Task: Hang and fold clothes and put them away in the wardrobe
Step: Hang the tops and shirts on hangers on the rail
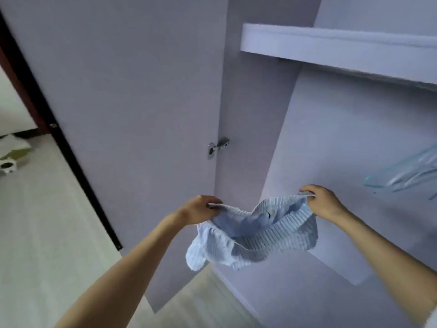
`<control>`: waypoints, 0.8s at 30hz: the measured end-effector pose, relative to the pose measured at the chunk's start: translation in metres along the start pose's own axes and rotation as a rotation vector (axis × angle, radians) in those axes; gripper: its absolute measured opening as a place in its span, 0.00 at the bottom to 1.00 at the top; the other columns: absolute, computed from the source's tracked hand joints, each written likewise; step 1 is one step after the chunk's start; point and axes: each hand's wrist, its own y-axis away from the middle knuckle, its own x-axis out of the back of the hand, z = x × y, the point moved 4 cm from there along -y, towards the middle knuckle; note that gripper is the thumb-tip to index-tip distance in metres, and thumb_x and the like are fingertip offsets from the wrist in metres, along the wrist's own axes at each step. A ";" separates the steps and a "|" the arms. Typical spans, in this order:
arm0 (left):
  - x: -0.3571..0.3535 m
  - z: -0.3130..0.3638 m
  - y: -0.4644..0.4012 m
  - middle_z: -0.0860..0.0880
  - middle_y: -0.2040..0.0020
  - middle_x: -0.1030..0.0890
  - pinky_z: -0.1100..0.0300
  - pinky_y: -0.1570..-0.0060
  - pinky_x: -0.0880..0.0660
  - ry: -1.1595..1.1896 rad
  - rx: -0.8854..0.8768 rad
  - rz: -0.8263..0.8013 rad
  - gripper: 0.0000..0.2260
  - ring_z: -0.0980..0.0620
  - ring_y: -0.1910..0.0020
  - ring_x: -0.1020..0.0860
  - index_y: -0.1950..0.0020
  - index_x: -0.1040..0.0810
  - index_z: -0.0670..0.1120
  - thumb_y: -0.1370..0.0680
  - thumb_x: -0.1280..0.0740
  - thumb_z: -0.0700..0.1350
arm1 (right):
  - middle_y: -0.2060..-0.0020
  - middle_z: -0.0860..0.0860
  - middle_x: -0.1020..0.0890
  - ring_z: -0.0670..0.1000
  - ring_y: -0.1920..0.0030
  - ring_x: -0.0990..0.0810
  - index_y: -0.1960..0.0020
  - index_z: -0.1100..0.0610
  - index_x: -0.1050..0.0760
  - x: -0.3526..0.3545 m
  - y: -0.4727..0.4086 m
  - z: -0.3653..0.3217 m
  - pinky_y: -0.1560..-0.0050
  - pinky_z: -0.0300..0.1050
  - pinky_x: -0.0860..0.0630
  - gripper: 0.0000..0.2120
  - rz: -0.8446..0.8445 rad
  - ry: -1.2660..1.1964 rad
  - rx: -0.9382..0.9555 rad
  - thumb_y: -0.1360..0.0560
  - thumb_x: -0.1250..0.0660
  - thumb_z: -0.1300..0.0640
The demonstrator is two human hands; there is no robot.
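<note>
Striped garment (255, 235) hangs mid-air btwn both hands, in front of open wardrobe (343, 143) (shelf (331, 47) above). Left hand (198, 209) & right hand (324, 203) each pinch its top edge; bottom hangs free above floor (47, 233).

A pale floor (42, 233) runs along the left, with a white and green object (13, 152) lying on it near the far left edge. Behind that object stands a dark door frame (28, 91), slanting across the view.
</note>
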 end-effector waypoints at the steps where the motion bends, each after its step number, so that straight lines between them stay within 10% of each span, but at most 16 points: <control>1: 0.001 0.015 -0.016 0.45 0.42 0.21 0.58 0.43 0.30 0.022 -0.025 0.017 0.12 0.46 0.42 0.24 0.40 0.22 0.44 0.22 0.37 0.42 | 0.41 0.58 0.22 0.57 0.40 0.24 0.42 0.64 0.23 0.012 -0.003 0.008 0.42 0.42 0.32 0.17 0.033 -0.036 -0.024 0.28 0.41 0.72; 10: 0.035 0.157 -0.130 0.44 0.51 0.20 0.61 0.55 0.33 0.210 -0.231 0.247 0.10 0.44 0.47 0.23 0.46 0.21 0.45 0.21 0.38 0.48 | 0.42 0.56 0.21 0.55 0.41 0.24 0.42 0.61 0.22 0.088 -0.032 0.029 0.44 0.37 0.33 0.18 0.301 -0.006 -0.015 0.29 0.41 0.69; 14: 0.024 0.199 -0.167 0.47 0.52 0.21 0.64 0.54 0.34 0.238 -0.304 0.210 0.10 0.47 0.46 0.23 0.45 0.21 0.46 0.22 0.36 0.47 | 0.52 0.55 0.18 0.56 0.47 0.27 0.54 0.59 0.18 0.123 -0.029 0.044 0.51 0.51 0.24 0.18 0.755 0.398 0.038 0.32 0.45 0.57; 18: 0.000 0.229 -0.191 0.46 0.48 0.19 0.65 0.53 0.32 0.217 -0.390 0.112 0.09 0.49 0.48 0.22 0.45 0.21 0.44 0.23 0.35 0.46 | 0.28 0.60 0.41 0.59 0.30 0.40 0.27 0.57 0.40 0.135 -0.046 0.090 0.34 0.53 0.38 0.27 0.491 0.514 -0.418 0.23 0.41 0.49; 24: -0.025 0.256 -0.216 0.47 0.54 0.19 0.59 0.49 0.28 0.205 -0.463 -0.001 0.05 0.46 0.50 0.22 0.50 0.22 0.48 0.24 0.34 0.46 | 0.26 0.59 0.53 0.59 0.30 0.43 0.24 0.53 0.58 0.152 -0.036 0.132 0.35 0.48 0.34 0.42 0.527 0.479 -0.630 0.27 0.34 0.63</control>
